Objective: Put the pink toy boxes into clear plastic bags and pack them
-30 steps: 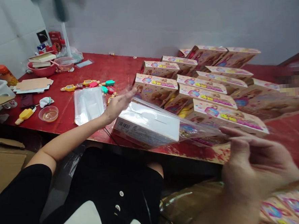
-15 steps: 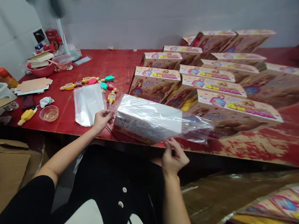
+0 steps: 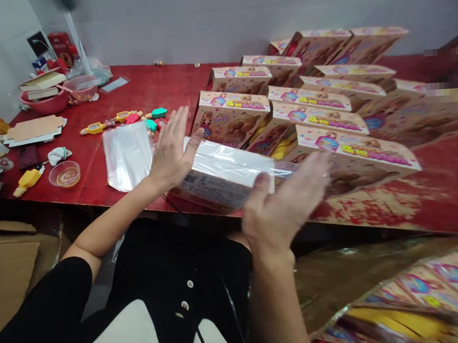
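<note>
Clear-wrapped box (image 3: pixel 230 158) lies pale face up at the near edge of the red table (image 3: pixel 150 93), left hand (image 3: pixel 171 154) and right hand (image 3: pixel 283 207) about its opposite ends; grip on both sides flat-palmed, thumbs apart from fingers, clamped on nothing, the right blurred so contact cannot be told. Judgement: smooth the film with light, even pressure from both ends, keeping the box square so nothing bunches or tears. Film's right end is partly masked by the right hand; beyond, printed boxes (image 3: pixel 233 117) overlap, hiding lower portions of those farther back.
</note>
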Available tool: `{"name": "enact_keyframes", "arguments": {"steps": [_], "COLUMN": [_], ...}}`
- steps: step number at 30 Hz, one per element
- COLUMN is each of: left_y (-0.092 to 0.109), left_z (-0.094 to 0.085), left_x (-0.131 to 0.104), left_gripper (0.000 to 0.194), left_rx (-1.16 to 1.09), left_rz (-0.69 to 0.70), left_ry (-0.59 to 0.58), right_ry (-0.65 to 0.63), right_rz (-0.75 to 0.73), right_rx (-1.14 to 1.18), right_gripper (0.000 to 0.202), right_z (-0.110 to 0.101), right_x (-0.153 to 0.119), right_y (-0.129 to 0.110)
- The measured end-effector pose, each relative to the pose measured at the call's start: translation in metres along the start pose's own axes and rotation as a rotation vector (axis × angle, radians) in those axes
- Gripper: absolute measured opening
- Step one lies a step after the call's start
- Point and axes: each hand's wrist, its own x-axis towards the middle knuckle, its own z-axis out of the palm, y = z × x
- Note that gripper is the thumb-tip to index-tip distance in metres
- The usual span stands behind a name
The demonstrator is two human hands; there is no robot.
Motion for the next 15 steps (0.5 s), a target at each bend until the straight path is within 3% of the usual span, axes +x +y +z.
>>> {"name": "enact_keyframes", "arguments": {"steps": [2,4,6,8,11,13,15], "left_y": [-0.02,-0.04,-0.052,-0.056,-0.057,-0.058,-0.056], "left_z": [0.022,0.041,0.053,0.054,0.032,0.007,-0.016], "left_x": [-0.006,-0.021,-0.037,-0.048,-0.044,-0.029,-0.01], "left_gripper": [0.08,0.079,0.078,0.079,0.083,0.084,0.082], "left_rx": [-0.094,-0.256,-0.377,-0.426,-0.467,-0.421,-0.358], "left_rz": [-0.206,-0.38,-0.431,-0.429,-0.525,-0.566,-0.546], "left_ry": [-0.075,-0.081,-0.024,-0.007,-0.086,-0.047,0.076], "right_ry": [-0.017,0.089,0.21,0.217,0.133,0.244,0.431], "right_rz": [0.205,0.356,0.412,0.408,0.451,0.502,0.523], "right_rx": [0.092,0.241,0.35,0.437,0.55,0.54,0.517], "right_gripper": [0.079,0.08,0.078,0.077,0.075,0.071,0.065], "right_z": [0.03,0.056,0.072,0.076,0.061,0.043,0.026], "right_x": [-0.008,-0.022,-0.036,-0.047,-0.055,-0.05,-0.037], "right_y": [0.015,0.029,0.037,0.042,0.057,0.071,0.083]}}
